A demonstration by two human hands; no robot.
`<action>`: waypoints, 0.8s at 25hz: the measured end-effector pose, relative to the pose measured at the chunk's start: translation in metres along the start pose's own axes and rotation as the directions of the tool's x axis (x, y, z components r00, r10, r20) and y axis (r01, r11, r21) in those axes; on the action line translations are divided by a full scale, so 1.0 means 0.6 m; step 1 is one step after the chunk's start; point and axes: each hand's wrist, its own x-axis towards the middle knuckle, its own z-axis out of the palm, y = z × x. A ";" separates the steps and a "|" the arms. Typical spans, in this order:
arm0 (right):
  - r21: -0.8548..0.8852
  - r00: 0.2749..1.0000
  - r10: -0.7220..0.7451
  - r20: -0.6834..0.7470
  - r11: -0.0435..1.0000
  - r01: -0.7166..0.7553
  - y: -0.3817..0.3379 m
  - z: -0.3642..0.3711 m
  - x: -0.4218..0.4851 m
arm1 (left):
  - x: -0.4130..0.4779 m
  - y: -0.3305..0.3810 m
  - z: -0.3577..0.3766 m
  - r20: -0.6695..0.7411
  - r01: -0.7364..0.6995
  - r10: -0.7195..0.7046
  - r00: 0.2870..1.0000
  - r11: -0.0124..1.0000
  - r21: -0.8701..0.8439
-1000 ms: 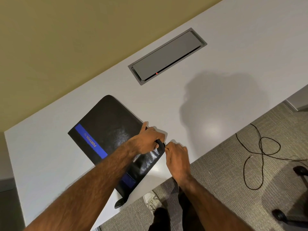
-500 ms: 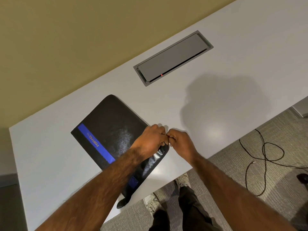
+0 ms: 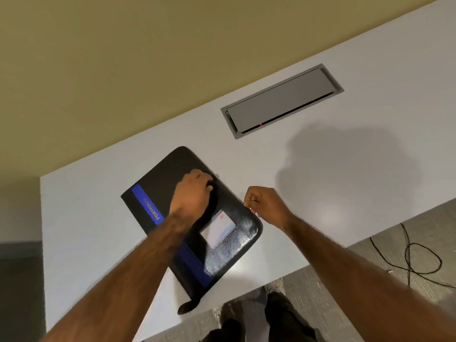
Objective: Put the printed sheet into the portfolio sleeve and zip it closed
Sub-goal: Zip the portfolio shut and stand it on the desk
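The black portfolio (image 3: 229, 253) with a blue stripe lies flat and closed on the white table (image 3: 345, 193). A clear card window (image 3: 218, 229) shows on its cover. My left hand (image 3: 195, 191) rests on the cover near the far right edge, fingers curled over that edge. My right hand (image 3: 265, 203) sits just off the same edge, closer to me, thumb and fingers pinched together on the small zipper pull. The printed sheet is not visible.
A grey cable hatch (image 3: 281, 101) is set into the table beyond the portfolio. The table's near edge runs just under the portfolio's black tab (image 3: 187, 307). Black cables (image 3: 419, 260) lie on the carpet at right. My legs and shoes stand below.
My left hand has slid away from the near corner along the right edge, uncovering the card window. My right hand has moved from that corner a short way up the same edge, still pinched.
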 end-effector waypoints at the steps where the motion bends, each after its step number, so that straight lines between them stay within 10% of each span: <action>1: -0.007 1.000 0.006 0.003 1.000 -0.006 0.000 0.001 -0.001 | 0.016 -0.040 -0.011 -0.036 0.196 -0.196 0.980 0.981 -0.018; 5: -0.114 1.000 -0.022 0.013 0.993 0.023 -0.006 0.003 0.006 | 0.051 -0.160 -0.035 0.112 0.514 -0.507 0.855 0.857 -0.047; 20: -0.253 0.993 0.100 0.055 0.964 -0.083 -0.049 0.029 0.055 | 0.143 -0.225 -0.048 0.275 0.558 -0.509 0.816 0.817 -0.144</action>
